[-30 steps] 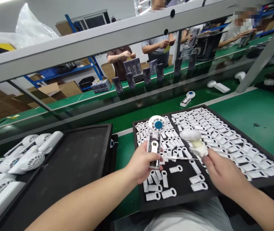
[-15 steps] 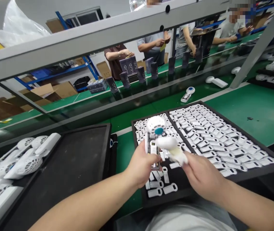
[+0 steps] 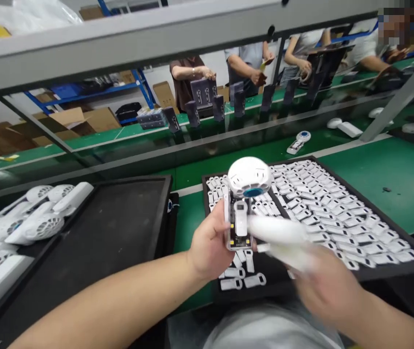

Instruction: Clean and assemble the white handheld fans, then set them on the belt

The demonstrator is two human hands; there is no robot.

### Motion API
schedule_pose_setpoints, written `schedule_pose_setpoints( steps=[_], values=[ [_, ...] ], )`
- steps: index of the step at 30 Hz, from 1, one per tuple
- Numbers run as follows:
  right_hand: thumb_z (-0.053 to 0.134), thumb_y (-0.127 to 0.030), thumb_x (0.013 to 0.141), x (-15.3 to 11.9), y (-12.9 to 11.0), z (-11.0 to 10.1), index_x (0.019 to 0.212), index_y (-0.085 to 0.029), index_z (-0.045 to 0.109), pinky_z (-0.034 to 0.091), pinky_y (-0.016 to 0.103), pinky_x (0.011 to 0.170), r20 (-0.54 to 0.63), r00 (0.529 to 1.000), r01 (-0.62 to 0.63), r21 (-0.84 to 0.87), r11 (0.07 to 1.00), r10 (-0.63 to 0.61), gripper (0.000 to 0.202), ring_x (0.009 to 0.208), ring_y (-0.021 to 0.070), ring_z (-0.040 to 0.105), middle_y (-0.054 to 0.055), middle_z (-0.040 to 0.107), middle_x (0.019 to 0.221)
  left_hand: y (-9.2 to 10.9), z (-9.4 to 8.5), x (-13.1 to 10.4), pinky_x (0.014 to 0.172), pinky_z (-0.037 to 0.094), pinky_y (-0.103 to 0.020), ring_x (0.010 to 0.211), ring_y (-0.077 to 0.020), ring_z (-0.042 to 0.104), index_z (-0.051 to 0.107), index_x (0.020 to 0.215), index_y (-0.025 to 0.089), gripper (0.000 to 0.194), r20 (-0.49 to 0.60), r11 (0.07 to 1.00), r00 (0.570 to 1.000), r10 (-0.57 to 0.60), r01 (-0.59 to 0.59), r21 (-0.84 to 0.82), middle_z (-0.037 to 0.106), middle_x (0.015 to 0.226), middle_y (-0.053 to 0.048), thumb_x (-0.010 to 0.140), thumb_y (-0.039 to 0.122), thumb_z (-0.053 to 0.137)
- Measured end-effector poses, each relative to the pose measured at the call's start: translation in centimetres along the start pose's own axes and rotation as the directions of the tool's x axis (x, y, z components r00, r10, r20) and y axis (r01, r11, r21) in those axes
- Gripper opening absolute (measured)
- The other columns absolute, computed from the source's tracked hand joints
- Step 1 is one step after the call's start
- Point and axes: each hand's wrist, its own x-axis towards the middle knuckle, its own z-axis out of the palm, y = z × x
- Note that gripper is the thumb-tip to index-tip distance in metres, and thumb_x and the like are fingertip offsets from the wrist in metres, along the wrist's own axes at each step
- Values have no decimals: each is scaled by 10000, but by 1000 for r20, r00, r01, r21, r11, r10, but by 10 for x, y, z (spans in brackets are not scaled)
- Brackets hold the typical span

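Workbench: green top (image 3: 359,165), with a pale metal beam (image 3: 137,43) slanting across above it.
Fan: white handheld fan (image 3: 241,199), head up, held above the parts tray; its uncovered handle shows a circuit board (image 3: 239,244) and a white insert (image 3: 241,224) with a dark window.
Left hand: left hand (image 3: 210,245) wrapped around the fan's handle.
Right hand: right hand (image 3: 328,281), blurred, gripping a rounded white object (image 3: 279,230) close beside the handle; whether the two touch, I cannot tell.
Parts tray: black tray (image 3: 274,286) beneath both hands, divided in two, with rows of small white pieces (image 3: 341,215).
Left side: dark tray (image 3: 119,228), white fans (image 3: 34,230) clustered along its left.
Beyond the parts tray: another opened fan (image 3: 299,142) lying on the green surface.
Far line: dark printed boxes (image 3: 193,114) standing before co-workers (image 3: 248,65), whose hands are raised over their bench.
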Motion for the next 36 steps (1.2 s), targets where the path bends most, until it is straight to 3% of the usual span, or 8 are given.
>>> schedule_pose_setpoints(
  steps=[5, 8, 11, 15, 20, 23, 28, 36],
  values=[
    [385, -187, 946, -13, 25, 0, 739, -249, 447, 341, 282, 464, 40, 994, 109, -138, 984, -105, 225, 461, 155, 511, -9, 547, 576, -2, -2, 6, 493, 450, -270, 571, -152, 580, 564, 867, 174, 310, -250, 995, 963, -98, 102, 3, 630, 780, -34, 684, 361, 730],
    [380, -299, 965, -18, 76, -1, 717, -250, 459, 298, 293, 443, 4, 977, -197, -346, 917, 211, 265, 428, 180, 500, 1, 530, 518, 1, 0, 4, 536, 480, -278, 606, -153, 606, 602, 878, 154, 351, -113, 983, 993, -46, 65, 170, 636, 785, -38, 645, 315, 810],
    [414, -403, 970, -18, 130, -3, 710, -241, 505, 302, 304, 447, 64, 840, -429, -531, 731, 539, 320, 444, 217, 530, 35, 580, 532, 1, 1, 1, 584, 493, -256, 717, -172, 645, 637, 895, 136, 410, -56, 967, 997, -61, 73, 246, 654, 823, -59, 566, 230, 862],
    [448, -361, 954, -18, 162, -5, 774, -184, 617, 421, 372, 543, 27, 824, -453, -568, 687, 566, 304, 630, 296, 629, 136, 666, 697, -6, -4, 5, 584, 538, -278, 715, -174, 648, 614, 894, 153, 442, -95, 970, 989, -114, 132, 203, 663, 871, -57, 549, 215, 882],
    [479, -343, 962, -18, 131, 10, 1140, -81, 647, 477, 494, 888, -88, 930, -349, -518, 781, 357, 358, 1041, 375, 600, 225, 665, 1079, -12, -12, 17, 450, 504, -263, 495, -139, 572, 581, 927, 160, 358, -168, 976, 972, -162, 184, 119, 637, 717, -38, 774, 439, 746],
    [464, -282, 986, -19, 98, 24, 1073, -116, 680, 494, 463, 894, 50, 991, -102, -347, 932, 128, 286, 983, 305, 617, 171, 685, 1024, -9, -15, 28, 441, 514, -274, 491, -153, 582, 590, 950, 149, 279, -314, 970, 932, -183, 222, 94, 643, 722, -59, 869, 410, 644],
    [519, -179, 947, -20, 71, 37, 1126, -176, 707, 505, 414, 918, 314, 943, -39, -232, 972, 113, 259, 1013, 254, 617, 110, 697, 1065, 9, -29, 59, 493, 561, -303, 584, -174, 627, 564, 1025, 133, 148, -519, 964, 846, -122, 225, 139, 637, 790, -77, 945, 242, 503],
    [536, -100, 903, -18, 70, 43, 1013, -140, 726, 517, 476, 897, 346, 923, -102, -206, 973, 170, 223, 985, 298, 618, 131, 695, 1024, 90, -39, 69, 960, 535, -367, 1113, -194, 625, 397, 1436, 186, 680, -472, 871, 781, 409, -181, 457, 633, 1080, -60, 812, 7, 598]
  ],
)
